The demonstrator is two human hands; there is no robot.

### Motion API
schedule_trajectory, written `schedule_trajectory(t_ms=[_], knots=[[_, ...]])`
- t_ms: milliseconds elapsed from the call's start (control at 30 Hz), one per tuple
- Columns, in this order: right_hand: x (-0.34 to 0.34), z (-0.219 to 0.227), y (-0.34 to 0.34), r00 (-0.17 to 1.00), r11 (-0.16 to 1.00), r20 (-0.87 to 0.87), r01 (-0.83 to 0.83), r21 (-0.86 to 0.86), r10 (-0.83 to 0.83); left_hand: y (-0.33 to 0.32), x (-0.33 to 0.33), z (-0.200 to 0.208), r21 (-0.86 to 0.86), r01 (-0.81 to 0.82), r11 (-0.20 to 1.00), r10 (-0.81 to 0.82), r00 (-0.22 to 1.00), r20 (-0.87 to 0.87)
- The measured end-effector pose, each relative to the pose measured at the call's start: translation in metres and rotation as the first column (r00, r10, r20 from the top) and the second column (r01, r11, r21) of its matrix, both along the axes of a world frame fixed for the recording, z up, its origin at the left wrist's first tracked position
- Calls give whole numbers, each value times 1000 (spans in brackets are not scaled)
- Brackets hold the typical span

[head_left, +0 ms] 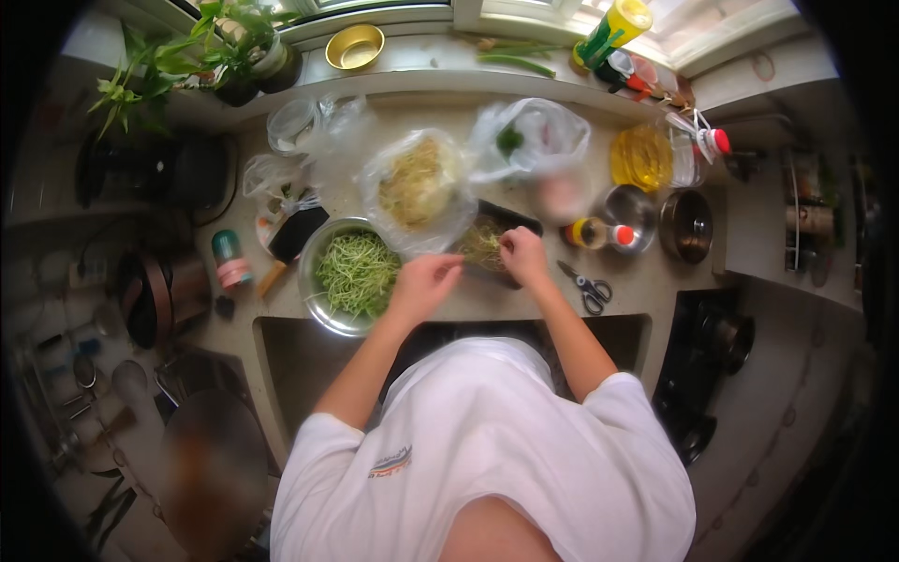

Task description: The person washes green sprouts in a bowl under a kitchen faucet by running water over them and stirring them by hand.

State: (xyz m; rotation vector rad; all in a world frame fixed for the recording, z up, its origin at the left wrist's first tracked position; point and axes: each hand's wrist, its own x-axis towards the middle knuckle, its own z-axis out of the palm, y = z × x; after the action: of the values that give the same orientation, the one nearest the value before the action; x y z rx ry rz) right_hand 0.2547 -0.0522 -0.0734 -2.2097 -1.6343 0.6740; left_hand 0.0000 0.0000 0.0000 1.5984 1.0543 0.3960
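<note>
"Right hand (pixel 524 255) first: what is it doing?"

"It is pinching. Thumb and fingers are closing on some thin sprouts (pixel 480 245) lying in the dark tray (pixel 512 214). Taking that tray as the middle of the clock, the hand is coming in from four o'clock."

"And the left hand (pixel 426 284)?"

"That one is hovering at eight o'clock, fingertips drawn together near the tray's edge. I can't tell whether a strand is sitting between them."

"What is standing beyond it?"

"A steel bowl (pixel 312 307), between eight and nine, is holding a heap of green sprouts (pixel 360 272). At ten, an open plastic bag (pixel 459 199) is spreading around a pile of pale sprouts (pixel 412 183)."

"Anything on the other side?"

"Scissors (pixel 590 287) are lying on the surface (pixel 646 273) at four, farther out than the right hand. A small bottle with a red cap (pixel 590 233) is standing at three, and a big bottle of yellow oil (pixel 641 159) is standing at two."

"Twelve to one?"

"A clear bag (pixel 562 131) is resting there, with something green showing inside."
</note>
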Motion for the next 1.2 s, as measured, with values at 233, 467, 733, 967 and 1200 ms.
schedule_trajectory(t_ms=[233, 467, 733, 967, 1200], knots=[[18, 22, 4, 837, 977, -524, 209, 34, -161, 12, 56, -31, -254, -3, 967, 42, 988, 147], [18, 44, 4, 616, 981, -774, 193, -32, -146, 14, 91, -59, -343, -40, 939, 162, 928, 335], [16, 62, 1, 420, 957, -878, 263, -126, -231, 21, 94, -40, -528, 3, 849, 228, 900, 372], [12, 67, 4, 500, 970, -848, 237, -59, -174, 22, 96, -28, -595, -36, 803, 304, 884, 356], [28, 55, -3, 288, 928, -929, 350, -124, -233, 30, 88, -27, -685, -33, 728, 363, 866, 344]])
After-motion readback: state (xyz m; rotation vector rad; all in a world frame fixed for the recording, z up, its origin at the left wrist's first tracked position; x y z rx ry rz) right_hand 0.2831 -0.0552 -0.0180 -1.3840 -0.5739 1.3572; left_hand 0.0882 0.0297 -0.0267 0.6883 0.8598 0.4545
